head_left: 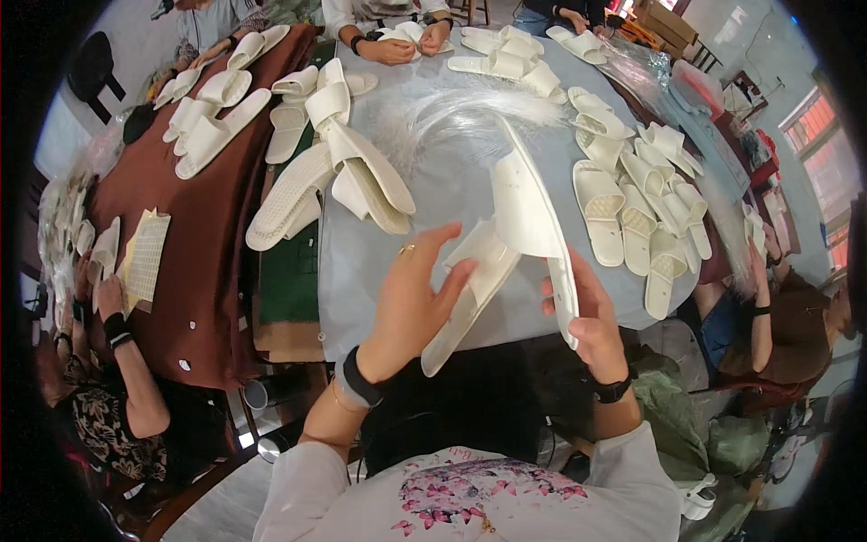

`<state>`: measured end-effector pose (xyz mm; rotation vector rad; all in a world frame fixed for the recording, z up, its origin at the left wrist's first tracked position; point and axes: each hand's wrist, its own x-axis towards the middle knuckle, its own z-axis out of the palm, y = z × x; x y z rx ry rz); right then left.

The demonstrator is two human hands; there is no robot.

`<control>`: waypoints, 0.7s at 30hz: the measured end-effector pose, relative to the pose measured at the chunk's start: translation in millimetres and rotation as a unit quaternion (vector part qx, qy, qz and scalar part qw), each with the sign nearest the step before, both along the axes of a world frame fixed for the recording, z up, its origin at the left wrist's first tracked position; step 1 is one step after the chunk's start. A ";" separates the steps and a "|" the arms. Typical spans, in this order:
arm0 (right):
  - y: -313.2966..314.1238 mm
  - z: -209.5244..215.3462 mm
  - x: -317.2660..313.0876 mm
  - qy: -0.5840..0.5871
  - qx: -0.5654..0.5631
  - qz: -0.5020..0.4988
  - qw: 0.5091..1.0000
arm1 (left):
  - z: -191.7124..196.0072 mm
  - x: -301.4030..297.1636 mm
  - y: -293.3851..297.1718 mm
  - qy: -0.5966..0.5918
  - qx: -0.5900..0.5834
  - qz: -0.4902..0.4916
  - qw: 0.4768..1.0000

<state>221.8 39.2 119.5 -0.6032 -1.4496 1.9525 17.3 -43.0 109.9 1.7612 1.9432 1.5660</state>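
Note:
Two white slippers are up in front of me, over the near part of the grey table cover [361,298]. My right hand [591,316] is closed round the heel end of the right-hand slipper [533,203], which stands on edge with its toe pointing up and away. Against its strap leans the second slipper [488,271], tilted, its heel end toward me. My left hand [411,303] is beside that second slipper, fingers spread and apart. Its thumb overlaps the slipper's edge; whether it presses on it I cannot tell.
White slippers lie in groups at left [334,172] and right [632,199]. Clear plastic bags [452,117] lie beyond my hands. A brown-covered table [199,244] adjoins at left. Other people work around: hands [411,45] across the table, an arm [135,361] at left holding a sheet, a person [777,316] at right.

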 end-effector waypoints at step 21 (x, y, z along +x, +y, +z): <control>54.2 57.0 13.4 0.036 -0.015 0.120 0.992 | 35.2 -0.7 40.2 -0.398 -0.113 -0.206 0.887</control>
